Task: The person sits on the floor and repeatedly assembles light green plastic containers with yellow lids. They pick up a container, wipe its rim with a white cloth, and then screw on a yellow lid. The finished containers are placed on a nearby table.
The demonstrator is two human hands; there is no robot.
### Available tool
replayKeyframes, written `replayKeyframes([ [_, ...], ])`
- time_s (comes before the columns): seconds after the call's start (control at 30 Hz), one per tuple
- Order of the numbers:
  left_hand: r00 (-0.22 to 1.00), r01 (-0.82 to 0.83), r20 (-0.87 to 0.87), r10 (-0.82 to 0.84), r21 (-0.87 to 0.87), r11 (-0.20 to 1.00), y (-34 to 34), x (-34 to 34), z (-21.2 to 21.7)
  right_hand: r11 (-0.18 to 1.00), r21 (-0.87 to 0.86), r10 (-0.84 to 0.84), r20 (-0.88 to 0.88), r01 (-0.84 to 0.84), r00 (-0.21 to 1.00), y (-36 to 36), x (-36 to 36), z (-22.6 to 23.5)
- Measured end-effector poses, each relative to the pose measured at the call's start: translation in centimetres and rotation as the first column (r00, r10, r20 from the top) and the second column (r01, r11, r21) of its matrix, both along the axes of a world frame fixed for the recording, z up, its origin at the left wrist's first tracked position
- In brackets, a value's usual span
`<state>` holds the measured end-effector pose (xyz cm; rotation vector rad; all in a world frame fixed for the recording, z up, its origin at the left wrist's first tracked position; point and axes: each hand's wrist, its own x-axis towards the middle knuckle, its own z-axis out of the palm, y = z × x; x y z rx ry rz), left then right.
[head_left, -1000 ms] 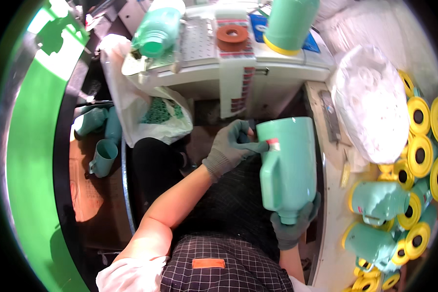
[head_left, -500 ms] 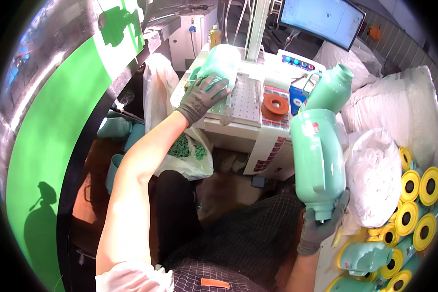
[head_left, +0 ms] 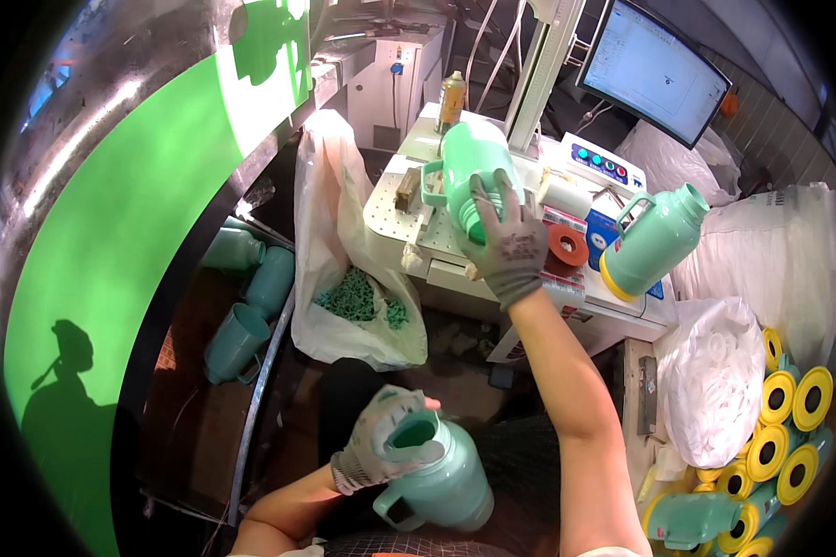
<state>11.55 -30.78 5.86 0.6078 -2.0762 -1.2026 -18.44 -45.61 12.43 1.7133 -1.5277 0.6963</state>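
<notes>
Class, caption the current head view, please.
Gloved left hand holding one green bottle, right hand touching another bottle at the worktable.

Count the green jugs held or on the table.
3: one jug in the left hand, a second jug under the right hand, a third jug at the table's right; more may hide.

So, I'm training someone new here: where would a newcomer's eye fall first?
Probably on the curved bright-green panel at the left. Next, the gloved left hand grips a mint-green handled flask by its mouth, low in the centre, while the right hand rests on a second flask at the white workbench. The pile of yellow-based flasks at lower right also stands out.
</notes>
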Motion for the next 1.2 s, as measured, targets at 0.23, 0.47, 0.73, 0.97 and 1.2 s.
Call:
replayKeyframes([
  [0.23,0.992,-0.031,-0.086,0.095,0.558,0.829,0.9,2.6,-3.5,0.888,0.332,-0.283,-0.153,0.319,0.947,-6.5,4.5,-1.6],
  [0.47,0.992,0.112,-0.094,-0.080,0.413,0.904,0.1,-0.6,-2.2,0.738,0.646,-0.247,-0.010,0.195,0.969,-4.0,4.1,-0.2],
  [0.73,0.995,0.070,0.041,-0.096,0.415,0.907,0.5,-2.2,-2.5,0.997,0.077,-0.002,0.357,-0.027,0.934,25.4,1.3,-9.4],
  [0.97,0.894,0.399,0.132,-0.428,0.200,0.895,-0.2,-6.6,-1.5,0.671,0.337,-0.727,0.473,0.660,0.498,58.2,5.5,-12.7],
  [1.2,0.810,0.538,-0.044,-0.585,0.452,0.711,0.0,-11.2,-5.1,-0.235,-0.010,-0.750,0.638,0.972,-0.174,88.7,4.4,-18.4],
])
